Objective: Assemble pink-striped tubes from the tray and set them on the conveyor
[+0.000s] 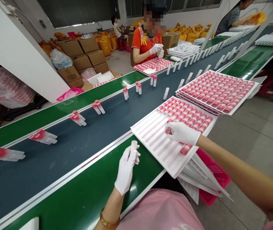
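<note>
In my gloved left hand (127,163), above the near green edge of the line, a small white tube (134,146) stands upright between the fingers. My gloved right hand (183,132) is over the white ridged tray (151,132), its fingers curled around a pink-and-white tube (169,130) whose round end shows. Rows of pink-and-white tubes (186,110) fill the tray's far part, and one more tube (185,149) lies beneath my right wrist. The grooves on the tray's left side are bare.
Tubes in small groups (77,117) and single white tubes (166,93) stand on the dark belt (62,159). A stacked full tray (220,91) adjoins mine. Below sits a pink crate (214,174) with loose trays. Across the belt, a co-worker (148,44) handles another tray (153,65).
</note>
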{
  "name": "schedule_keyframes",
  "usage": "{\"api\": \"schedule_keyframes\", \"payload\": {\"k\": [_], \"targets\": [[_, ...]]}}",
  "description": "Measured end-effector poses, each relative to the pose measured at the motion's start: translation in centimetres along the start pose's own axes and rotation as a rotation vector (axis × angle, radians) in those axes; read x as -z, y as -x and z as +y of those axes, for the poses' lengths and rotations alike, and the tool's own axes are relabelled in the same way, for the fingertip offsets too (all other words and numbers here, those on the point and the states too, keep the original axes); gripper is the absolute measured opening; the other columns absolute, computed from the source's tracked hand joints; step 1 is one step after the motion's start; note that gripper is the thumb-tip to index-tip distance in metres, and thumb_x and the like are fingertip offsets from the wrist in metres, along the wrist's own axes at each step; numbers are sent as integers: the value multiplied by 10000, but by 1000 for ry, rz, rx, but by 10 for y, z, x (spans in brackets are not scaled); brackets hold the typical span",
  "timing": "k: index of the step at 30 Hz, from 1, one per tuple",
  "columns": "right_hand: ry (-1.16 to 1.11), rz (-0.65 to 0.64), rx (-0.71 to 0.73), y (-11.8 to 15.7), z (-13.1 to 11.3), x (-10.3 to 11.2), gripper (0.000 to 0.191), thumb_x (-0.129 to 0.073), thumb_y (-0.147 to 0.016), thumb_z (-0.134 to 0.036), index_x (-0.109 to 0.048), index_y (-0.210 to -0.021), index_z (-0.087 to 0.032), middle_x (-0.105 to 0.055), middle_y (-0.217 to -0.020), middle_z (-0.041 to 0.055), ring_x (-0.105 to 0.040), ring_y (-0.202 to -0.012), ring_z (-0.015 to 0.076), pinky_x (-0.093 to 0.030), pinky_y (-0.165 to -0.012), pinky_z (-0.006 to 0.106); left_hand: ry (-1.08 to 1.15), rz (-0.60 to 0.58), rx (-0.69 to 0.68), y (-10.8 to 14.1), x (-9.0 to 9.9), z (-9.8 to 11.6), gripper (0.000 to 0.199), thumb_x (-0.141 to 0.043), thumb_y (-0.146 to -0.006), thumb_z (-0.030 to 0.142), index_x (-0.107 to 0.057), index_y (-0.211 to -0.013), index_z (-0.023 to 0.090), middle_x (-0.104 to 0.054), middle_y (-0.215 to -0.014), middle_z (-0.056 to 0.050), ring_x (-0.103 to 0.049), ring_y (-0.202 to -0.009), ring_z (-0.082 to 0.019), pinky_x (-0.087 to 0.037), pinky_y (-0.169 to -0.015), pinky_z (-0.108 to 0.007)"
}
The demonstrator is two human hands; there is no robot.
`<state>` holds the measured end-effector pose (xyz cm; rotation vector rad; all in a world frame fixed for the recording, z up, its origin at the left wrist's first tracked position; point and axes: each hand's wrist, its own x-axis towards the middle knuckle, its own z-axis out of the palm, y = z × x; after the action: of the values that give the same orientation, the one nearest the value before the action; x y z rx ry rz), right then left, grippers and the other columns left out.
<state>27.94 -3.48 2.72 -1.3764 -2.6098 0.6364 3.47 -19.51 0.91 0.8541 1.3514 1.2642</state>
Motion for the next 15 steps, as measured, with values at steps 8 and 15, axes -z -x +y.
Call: {"api": "schedule_keyframes", "payload": {"k": [8, 15], "targets": [[-477, 349, 246, 26, -125, -13, 176, -584, -928, -232, -654, -1089, -228, -671, -956, 36, -631, -859, 184, -523, -763, 293, -104, -36, -102, -1, 3, -8, 375, -538, -961, 481, -632, -1198, 206, -579, -839, -23, -491, -731, -147, -437, -708, -279], [-438, 264, 292, 22, -147, -13, 73, -576, -963, -225, -633, -992, -261, -631, -945, 32, -595, -888, 190, -486, -767, 279, -137, -60, -210, -9, 24, -29, 391, -534, -964, 467, -629, -1262, 233, -637, -1096, -76, -584, -980, -212, -484, -888, -331]]}}
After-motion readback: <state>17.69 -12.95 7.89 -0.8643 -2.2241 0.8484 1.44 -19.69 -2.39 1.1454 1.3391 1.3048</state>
